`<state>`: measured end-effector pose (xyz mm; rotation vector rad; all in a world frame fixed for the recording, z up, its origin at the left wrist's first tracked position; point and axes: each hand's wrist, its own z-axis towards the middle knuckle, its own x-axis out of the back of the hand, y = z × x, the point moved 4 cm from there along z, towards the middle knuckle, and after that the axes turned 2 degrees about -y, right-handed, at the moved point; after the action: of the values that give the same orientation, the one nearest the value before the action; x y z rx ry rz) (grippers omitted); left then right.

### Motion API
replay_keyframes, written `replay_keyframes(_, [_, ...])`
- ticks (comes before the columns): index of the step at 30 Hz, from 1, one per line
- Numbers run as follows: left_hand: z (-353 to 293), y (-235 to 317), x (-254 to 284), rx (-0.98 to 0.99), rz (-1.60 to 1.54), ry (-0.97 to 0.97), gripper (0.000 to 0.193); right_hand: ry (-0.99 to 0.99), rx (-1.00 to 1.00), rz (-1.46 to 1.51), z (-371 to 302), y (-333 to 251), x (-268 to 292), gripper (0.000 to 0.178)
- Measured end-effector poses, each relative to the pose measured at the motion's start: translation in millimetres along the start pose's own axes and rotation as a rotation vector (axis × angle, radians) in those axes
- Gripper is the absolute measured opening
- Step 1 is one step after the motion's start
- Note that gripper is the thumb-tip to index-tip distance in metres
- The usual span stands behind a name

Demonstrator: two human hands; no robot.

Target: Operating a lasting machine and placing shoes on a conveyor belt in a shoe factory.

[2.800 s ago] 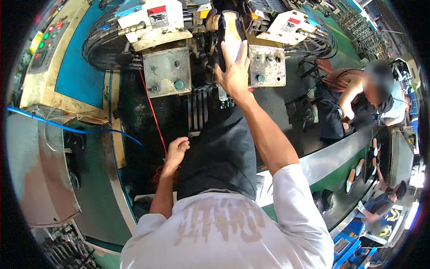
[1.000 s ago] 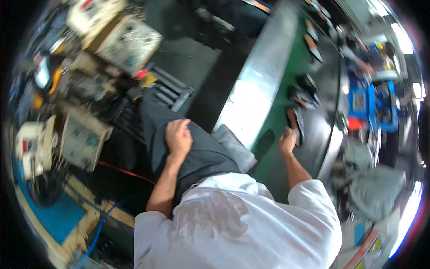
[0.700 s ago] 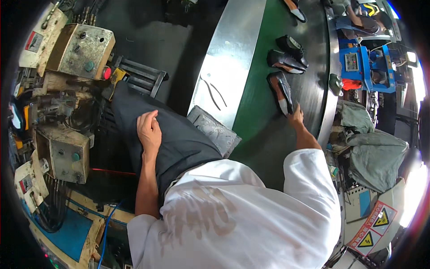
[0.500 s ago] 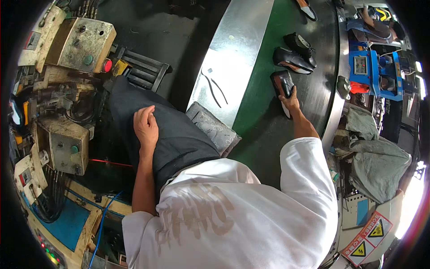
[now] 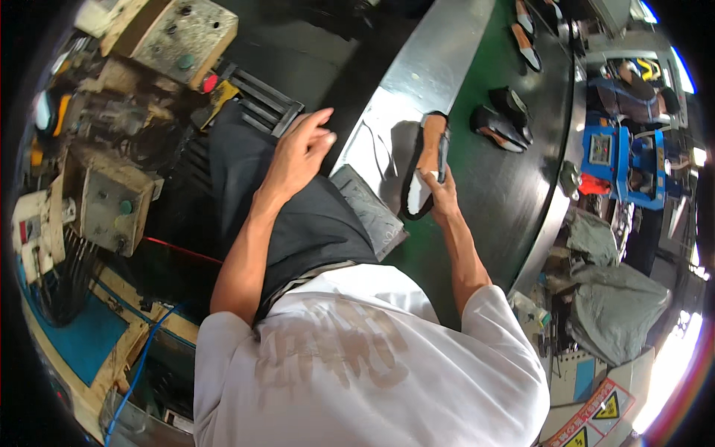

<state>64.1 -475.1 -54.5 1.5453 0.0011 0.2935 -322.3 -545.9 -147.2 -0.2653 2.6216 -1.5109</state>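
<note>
Right hand [image 5: 441,195] gripped a black shoe [image 5: 426,175] with a tan insole, lifted over the edge where the steel table rim [image 5: 432,67] met the green conveyor belt [image 5: 484,171]. Left hand [image 5: 299,151] hovered with fingers loose above the dark-trousered thigh [image 5: 298,216], close to a black ribbed pedal [image 5: 261,100] and a grey metal control box [image 5: 182,33] with a red button. Two more black shoes [image 5: 500,118] lay farther along the belt, apart from the held one.
</note>
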Motion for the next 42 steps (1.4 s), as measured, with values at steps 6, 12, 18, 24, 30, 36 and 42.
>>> replay_keyframes(6, [15.9,41.7,63.6,-0.186,0.061,0.145,0.053,-0.422,0.219,-0.416,-24.4,-81.4,-192.6,0.093])
replay_keyframes(12, [-68.9,45.1,142.6,-0.15,0.496,0.522,0.027,-0.854,0.19,-0.56,-74.8,-106.8,-304.9,0.104])
replay_keyframes(18, [-107.7,21.3,148.6,-0.084,0.487,0.647,0.029,-0.946,0.507,-0.554,-67.4,-102.4,-376.0,0.107])
replay_keyframes(24, [-125.9,-28.8,118.2,0.11,-0.57,0.444,0.07,-1.037,0.311,-0.405,-49.8,-83.0,-372.2,0.108])
replay_keyframes(30, [-120.2,-31.8,90.2,0.162,-0.218,0.588,0.074,-0.994,0.327,-0.489,-48.0,-76.7,-367.2,0.105])
replay_keyframes(36, [-137.4,-57.3,74.6,0.08,-1.005,0.483,0.074,-1.039,0.04,-0.264,-49.5,-66.8,-362.2,0.104])
replay_keyframes(42, [-135.2,-54.3,64.3,0.175,-0.345,0.537,0.083,-0.974,0.069,-0.42,-43.0,-64.7,-354.8,0.106])
